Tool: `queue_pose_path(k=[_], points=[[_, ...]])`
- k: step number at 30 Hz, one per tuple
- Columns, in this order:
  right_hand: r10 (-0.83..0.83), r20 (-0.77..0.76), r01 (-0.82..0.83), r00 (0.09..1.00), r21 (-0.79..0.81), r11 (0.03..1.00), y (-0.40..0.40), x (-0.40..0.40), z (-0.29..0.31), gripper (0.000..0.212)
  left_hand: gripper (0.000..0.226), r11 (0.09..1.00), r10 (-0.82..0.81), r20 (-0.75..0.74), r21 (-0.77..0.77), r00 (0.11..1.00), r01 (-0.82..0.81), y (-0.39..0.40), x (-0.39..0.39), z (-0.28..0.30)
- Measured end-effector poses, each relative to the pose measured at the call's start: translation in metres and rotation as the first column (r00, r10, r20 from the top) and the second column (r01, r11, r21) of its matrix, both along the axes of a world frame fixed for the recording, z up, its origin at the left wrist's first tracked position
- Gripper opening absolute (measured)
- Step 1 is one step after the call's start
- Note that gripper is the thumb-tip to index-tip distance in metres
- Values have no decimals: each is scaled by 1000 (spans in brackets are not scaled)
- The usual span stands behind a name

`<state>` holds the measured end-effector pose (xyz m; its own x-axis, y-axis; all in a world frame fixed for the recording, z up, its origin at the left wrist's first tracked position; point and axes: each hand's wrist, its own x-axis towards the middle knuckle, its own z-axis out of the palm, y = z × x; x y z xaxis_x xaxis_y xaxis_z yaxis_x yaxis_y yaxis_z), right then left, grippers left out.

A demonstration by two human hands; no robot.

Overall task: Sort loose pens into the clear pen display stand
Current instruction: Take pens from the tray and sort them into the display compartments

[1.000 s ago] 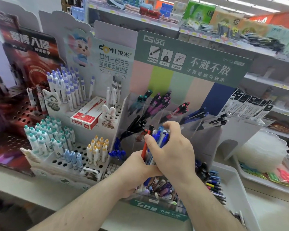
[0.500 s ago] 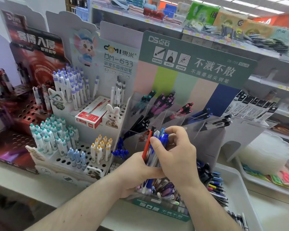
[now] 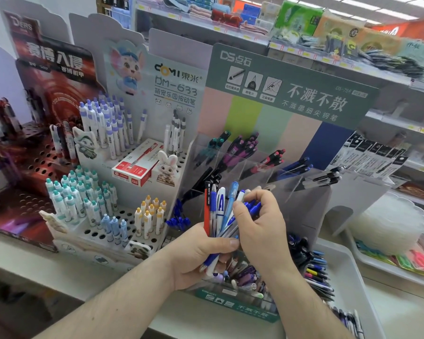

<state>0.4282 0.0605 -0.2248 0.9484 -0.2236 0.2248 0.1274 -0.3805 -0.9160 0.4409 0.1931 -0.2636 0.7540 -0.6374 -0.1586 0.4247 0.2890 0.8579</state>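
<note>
Head view: a white counter (image 3: pixel 30 263) in a stationery shop is carrying pen displays. At lower centre, the left hand (image 3: pixel 196 255) is gripping a bundle of loose pens (image 3: pixel 218 209), fingers curled round it. The right hand (image 3: pixel 260 223) is pinching blue pens in that bundle. Behind them, the clear pen display stand (image 3: pixel 304 192) is holding colour-sorted pens in its compartments.

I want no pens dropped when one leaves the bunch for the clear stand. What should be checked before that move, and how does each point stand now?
1. Left hand grips the bundle of pens firmly: ok, fingers wrap round it.
2. Right hand has singled out one pen: cannot tell; its fingers curl round blue pens at the bundle's top.
3. Clear pen display stand within reach: ok, directly behind the hands.
4. Matching compartment chosen: cannot tell.
5. Path to the stand free: ok, nothing between.
</note>
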Motion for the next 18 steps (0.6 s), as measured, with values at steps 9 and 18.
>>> queue_pose_path(k=[9, 18], points=[[-17, 107, -1, 994, 164, 987, -8, -11, 15, 10, 27, 947, 163, -329, -213, 930, -241, 2, 7, -2], [-288, -71, 276, 955, 569, 775, -15, -1, 7, 9, 46, 917, 76, -182, -374, 980, -140, 10, 5, -13]])
